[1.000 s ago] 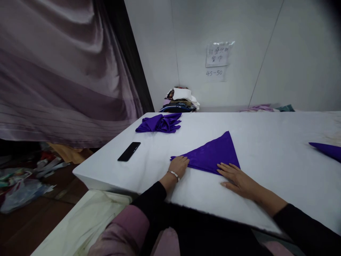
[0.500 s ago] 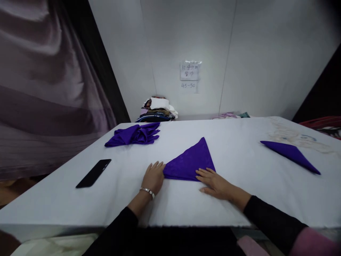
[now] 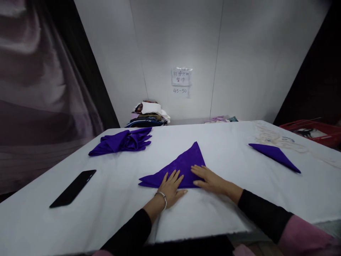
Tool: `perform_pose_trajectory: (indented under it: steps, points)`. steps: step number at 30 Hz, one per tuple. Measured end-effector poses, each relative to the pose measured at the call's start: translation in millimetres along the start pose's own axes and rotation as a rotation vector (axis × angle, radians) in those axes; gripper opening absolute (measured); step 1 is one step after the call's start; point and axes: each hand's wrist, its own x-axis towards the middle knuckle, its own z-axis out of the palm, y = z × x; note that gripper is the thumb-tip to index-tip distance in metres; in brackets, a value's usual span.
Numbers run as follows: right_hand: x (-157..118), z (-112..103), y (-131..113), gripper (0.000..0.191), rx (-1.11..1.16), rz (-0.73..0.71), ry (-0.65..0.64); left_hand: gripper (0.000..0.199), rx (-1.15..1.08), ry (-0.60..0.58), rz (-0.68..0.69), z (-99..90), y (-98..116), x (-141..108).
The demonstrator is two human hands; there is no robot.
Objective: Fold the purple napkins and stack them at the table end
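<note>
A purple cloth [image 3: 183,165], folded into a triangle, lies flat near the middle of the white table, its peak pointing away from me. Its left corner shows two separate tips. My left hand [image 3: 172,186], with a silver bracelet at the wrist, rests with fingers spread on the cloth's lower left part. On its right side lies my right hand [image 3: 209,179], fingers stretched out and flat. Neither hand grips anything.
Crumpled purple cloths [image 3: 122,140] lie at the back left, a black phone [image 3: 73,188] in front of them. On the right are a folded purple cloth [image 3: 275,155] and pale strings [image 3: 277,138]. Stacked fabrics [image 3: 149,113] and a red basket [image 3: 325,131] stand beyond the table [image 3: 106,220].
My left hand has moved from the cloth's left corner onto its lower left part, and that corner now reaches farther left. The view has shifted. My right hand stays on the right side.
</note>
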Motion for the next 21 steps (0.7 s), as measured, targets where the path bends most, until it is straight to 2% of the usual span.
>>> perform_pose_trajectory:
  steps: [3,7,12,21]
  points:
    - [29,-9,18,0.072,-0.104,0.176,0.111,0.069,-0.001,-0.011,-0.009,-1.9,1,0]
    - [70,-11,46,0.073,-0.199,0.346,0.065,0.069,0.000,0.011,0.005,1.9,-1,0]
    - [102,-8,75,0.071,-0.208,0.419,0.043,0.068,0.006,0.029,0.025,7.1,-6,0]
    - [139,-15,111,0.070,-0.234,0.454,0.031,0.065,0.010,0.042,0.054,12.8,-11,0]
